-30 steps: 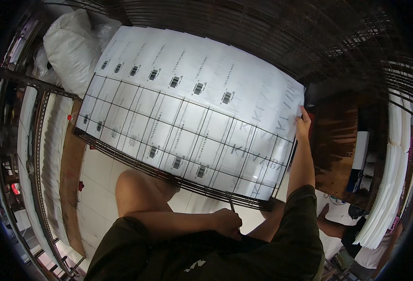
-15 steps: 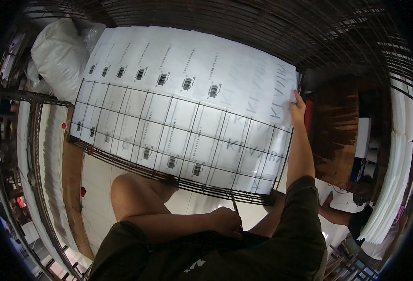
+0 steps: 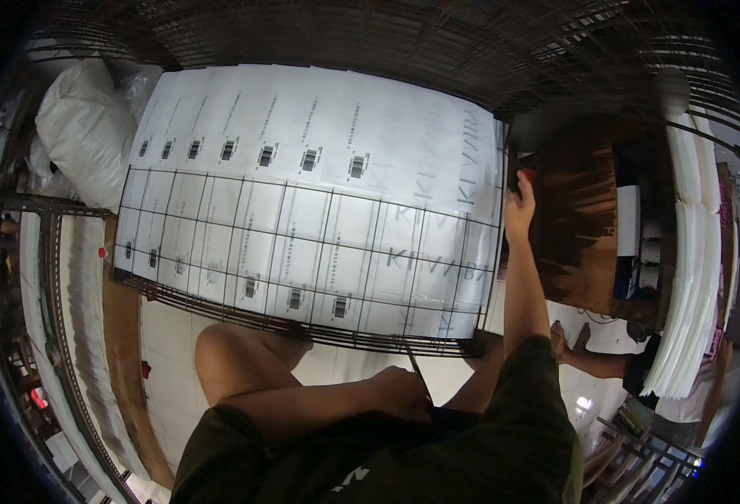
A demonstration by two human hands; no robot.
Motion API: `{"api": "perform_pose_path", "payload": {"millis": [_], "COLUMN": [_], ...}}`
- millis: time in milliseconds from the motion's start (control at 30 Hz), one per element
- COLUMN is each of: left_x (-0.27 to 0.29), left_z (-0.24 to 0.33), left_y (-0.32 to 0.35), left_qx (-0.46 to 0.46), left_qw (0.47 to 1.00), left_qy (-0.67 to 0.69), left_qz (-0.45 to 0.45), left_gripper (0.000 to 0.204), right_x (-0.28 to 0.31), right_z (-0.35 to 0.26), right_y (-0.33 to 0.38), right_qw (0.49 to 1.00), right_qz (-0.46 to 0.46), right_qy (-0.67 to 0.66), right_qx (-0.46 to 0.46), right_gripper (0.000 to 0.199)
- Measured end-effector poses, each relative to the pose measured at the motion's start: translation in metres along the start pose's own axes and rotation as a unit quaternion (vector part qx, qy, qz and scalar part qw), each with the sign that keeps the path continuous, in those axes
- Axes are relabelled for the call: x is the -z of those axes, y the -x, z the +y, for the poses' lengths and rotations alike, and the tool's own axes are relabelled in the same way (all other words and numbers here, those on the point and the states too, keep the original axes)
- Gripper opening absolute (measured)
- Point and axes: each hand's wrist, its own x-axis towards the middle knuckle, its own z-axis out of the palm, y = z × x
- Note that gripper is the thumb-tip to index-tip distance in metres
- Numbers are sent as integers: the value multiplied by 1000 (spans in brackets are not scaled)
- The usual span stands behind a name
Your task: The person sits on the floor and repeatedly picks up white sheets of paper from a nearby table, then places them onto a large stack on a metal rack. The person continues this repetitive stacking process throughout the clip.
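Note:
A wire basket in front of me holds a row of flat white packets with printed labels. My right hand reaches forward and rests on the rightmost packet at the basket's far right side. My left hand is closed around a thin dark stick-like tool close to the basket's near rim. My bare knee shows under the rim.
A stuffed white sack lies at the upper left. Metal racking runs down the left. A brown wooden table and tall stacks of white packets stand to the right, where another person's legs show on the tiled floor.
The view has shifted, so the basket and packets sit slightly lower and further left. My right hand has stayed on the right-hand packet, and my left hand keeps its hold on the tool.

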Motion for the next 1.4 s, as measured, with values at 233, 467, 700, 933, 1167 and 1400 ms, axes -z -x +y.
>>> {"api": "perform_pose_path", "payload": {"millis": [233,467,700,933,1167,1400], "left_x": [13,-18,-39,-53,-62,-66], "left_z": [18,13,-1,-25,-42,-47], "left_y": [21,5,1,32,52,59], "left_qx": [21,22,43,127,199,209], "left_qw": [999,992,985,969,951,943], "left_qy": [-33,-119,-122,-90,-90,-98], "left_qz": [18,31,115,194,218,242], "left_gripper": [42,51,58,57,59,60], "right_x": [80,180,266,310,301,339], "right_z": [-84,-167,-277,-265,-271,-314], "right_y": [138,222,238,240,250,229], "right_qw": [992,966,788,895,902,828], "right_qz": [-87,-15,309,226,264,429], "right_qy": [89,242,478,354,320,300], "right_qx": [-12,94,236,149,121,199], "right_gripper": [38,40,56,90,88,57]}}
